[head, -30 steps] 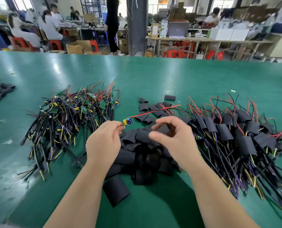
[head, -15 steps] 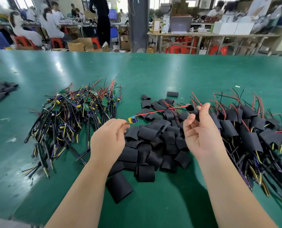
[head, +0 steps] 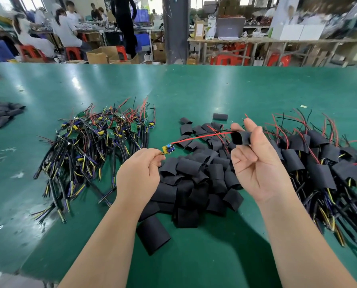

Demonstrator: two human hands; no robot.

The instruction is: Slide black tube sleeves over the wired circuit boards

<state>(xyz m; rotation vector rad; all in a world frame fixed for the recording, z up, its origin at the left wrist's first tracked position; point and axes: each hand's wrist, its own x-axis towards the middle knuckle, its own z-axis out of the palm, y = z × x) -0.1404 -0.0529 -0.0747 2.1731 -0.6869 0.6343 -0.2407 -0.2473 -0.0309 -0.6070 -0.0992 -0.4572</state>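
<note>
— Green table (head: 194,90) across the whole middle, glossy. Behind it a workshop with seated people (head: 63,28), too blurred to read. Closer in?

— Raised over the table, left hand (head: 139,173), pinching a small yellow circuit board (head: 168,149) between thumb and forefinger. Other fingers curled under, mostly hidden behind the back of the hand.

— And opposite?

— Palm up, right hand (head: 256,163), thumb and upper fingers nipping a black sleeve (head: 241,137) with its open mouth turned toward the board. Lower fingers loosely curled, holding nothing.

— Joined by anything?

— By a red wire (head: 198,137), stretched from the board to the sleeve's mouth (possibly with a black one alongside, hard to separate from the dark pile below). Far end lost inside the sleeve and behind the fingers; cannot tell how far in.

— Under the hands?

— Heap of loose sleeves (head: 194,179) lying flat, with one larger piece (head: 152,235) nearest the body. Off to the left, a tangle of bare boards (head: 94,142) and cables. Off to the right, sleeved boards (head: 319,163), cut off by the frame edge. Far left, another dark heap (head: 1,115), likewise cropped.
</note>
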